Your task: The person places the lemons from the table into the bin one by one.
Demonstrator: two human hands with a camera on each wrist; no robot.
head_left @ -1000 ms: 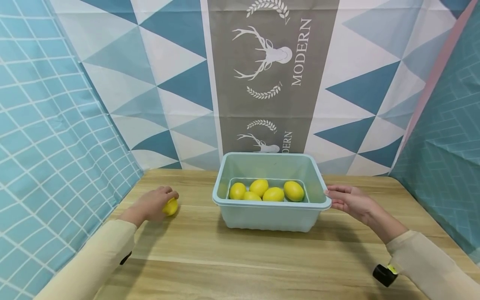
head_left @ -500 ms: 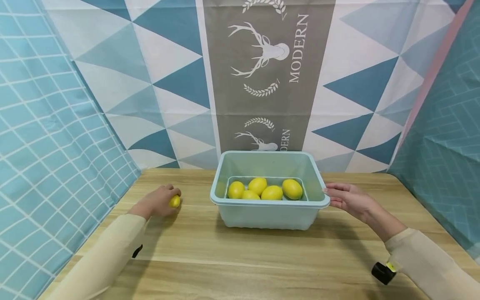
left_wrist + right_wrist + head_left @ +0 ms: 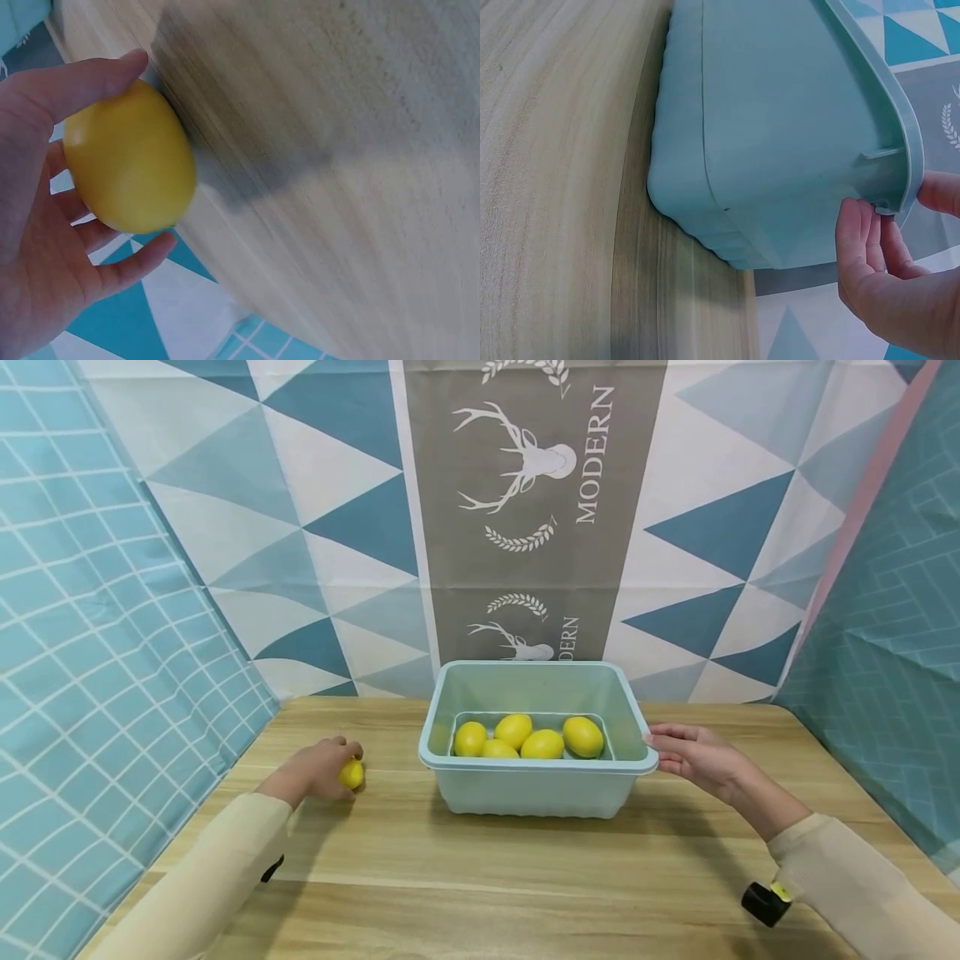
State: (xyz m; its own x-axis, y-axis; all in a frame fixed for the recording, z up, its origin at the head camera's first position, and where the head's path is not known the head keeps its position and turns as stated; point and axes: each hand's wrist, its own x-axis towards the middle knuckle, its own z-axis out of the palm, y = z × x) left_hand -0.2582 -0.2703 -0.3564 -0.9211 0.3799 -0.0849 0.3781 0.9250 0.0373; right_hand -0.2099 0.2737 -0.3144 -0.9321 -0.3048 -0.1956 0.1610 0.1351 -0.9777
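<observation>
At the left of the head view, my left hand [image 3: 322, 768] curls round a yellow lemon [image 3: 351, 773] low at the tabletop. The left wrist view has the thumb along one side of this lemon [image 3: 131, 157] and the fingers bent round the other; whether it touches the wood is unclear. A pale blue-green plastic bin [image 3: 536, 789] stands mid-table, with several lemons [image 3: 542, 744] on its floor. My right hand [image 3: 701, 760] pinches the bin's right rim, thumb on the outer edge and fingertips under the lip, as the right wrist view [image 3: 892, 255] confirms.
The wooden table [image 3: 450, 885] reaches back to a patterned cloth wall [image 3: 352, 527]. A blue gridded sheet [image 3: 112, 635] borders the left side, and a teal sheet [image 3: 885, 668] the right. A black device [image 3: 765, 904] sits by the right sleeve.
My left hand and the lemon have shifted slightly to the right, and the lemon has turned a little within the fingers. The right hand stays at the bin's rim. The head view has tilted slightly.
</observation>
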